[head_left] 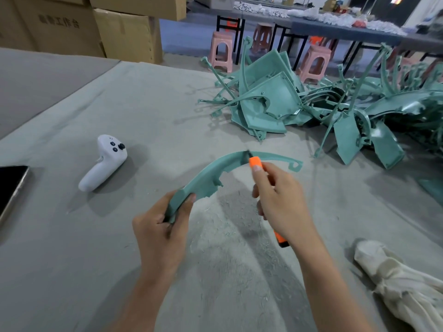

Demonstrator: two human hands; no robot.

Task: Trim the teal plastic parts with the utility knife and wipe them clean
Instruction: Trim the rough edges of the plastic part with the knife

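My left hand [160, 232] grips the near end of a long curved teal plastic part [215, 169], which arcs up and to the right above the table. My right hand [279, 200] holds an orange utility knife [256, 163], thumb pressed on its top. The knife's tip touches the upper edge of the part near the arc's middle; the blade itself is blurred. A crumpled off-white cloth [393, 279] lies at the lower right on the table.
A big pile of teal plastic parts [311, 101] fills the table's far right. A white game controller [105, 161] and a dark phone [10, 185] lie at the left. Teal shavings litter the grey table cover [72, 236]. Cardboard boxes [96, 27] and pink stools [220, 49] stand behind.
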